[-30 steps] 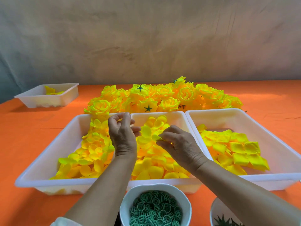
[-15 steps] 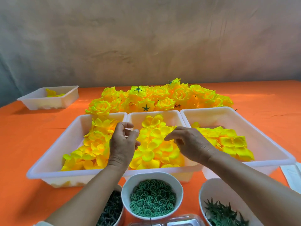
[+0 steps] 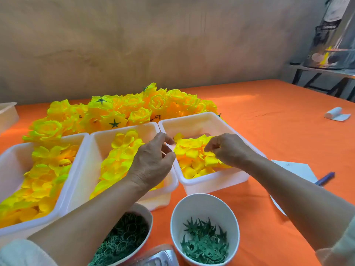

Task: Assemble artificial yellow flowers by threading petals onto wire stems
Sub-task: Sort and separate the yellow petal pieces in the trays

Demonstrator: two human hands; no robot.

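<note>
Open orange cloth on the desk lies to your right and beyond the right tray. A sheet of paper and a blue pen sit near your right forearm, and a small white roll lies far out to the right. Three white plastic trays stand close side by side, smooth-walled with rounded corners. The left tray and middle tray hold thin, cupped yellow petal layers. The right tray holds loose petals, flatter and rounder. Behind the trays lies a heap of finished flowers, some turned to show green star backs. Nearest you, one round white bowl holds green rings and a second bowl holds spiky green star pieces. Your right hand is inside the right tray, fingers bunched and pinching the petals. Your left hand hovers over the rim between the middle and right trays, fingers curled close to the thumb; you cannot tell whether they hold anything.
</note>
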